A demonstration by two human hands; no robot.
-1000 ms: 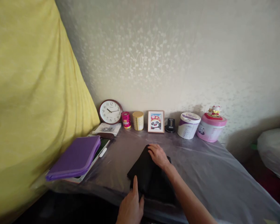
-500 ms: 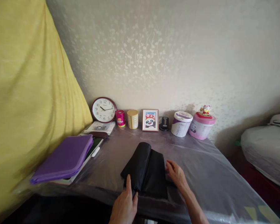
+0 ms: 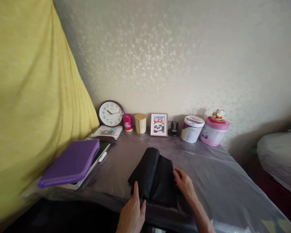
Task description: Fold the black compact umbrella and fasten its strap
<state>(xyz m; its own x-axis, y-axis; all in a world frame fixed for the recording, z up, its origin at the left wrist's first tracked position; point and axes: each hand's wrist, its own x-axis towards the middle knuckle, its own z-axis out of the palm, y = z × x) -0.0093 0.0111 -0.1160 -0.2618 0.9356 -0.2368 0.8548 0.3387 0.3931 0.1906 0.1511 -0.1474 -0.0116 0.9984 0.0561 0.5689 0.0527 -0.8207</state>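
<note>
A folded piece of thin black material (image 3: pixel 144 174), perhaps cloth, lies on the table in front of me. Its left part is turned over into a thick, rounded fold, while the right part lies flat. My left hand (image 3: pixel 133 210) holds the near end of this fold, index finger stretched along the top and thumb at the edge. At the right edge of the material is my right hand (image 3: pixel 184 184), fingers loosely bent and apart, fingertips close to or touching that edge. Nothing shows in its grasp.
A clear plastic cover lies over the table (image 3: pixel 203 174). On the left, a purple folder (image 3: pixel 70 163) rests on a board beside a white pen-like item (image 3: pixel 102 157). Along the wall stand a clock (image 3: pixel 111 113), a picture frame (image 3: pixel 159 125) and several tins and tubs.
The view has shifted slightly, so everything sits a little farther right. My right hand's fingertips are a touch nearer the black material's edge. The left hand keeps its hold.
</note>
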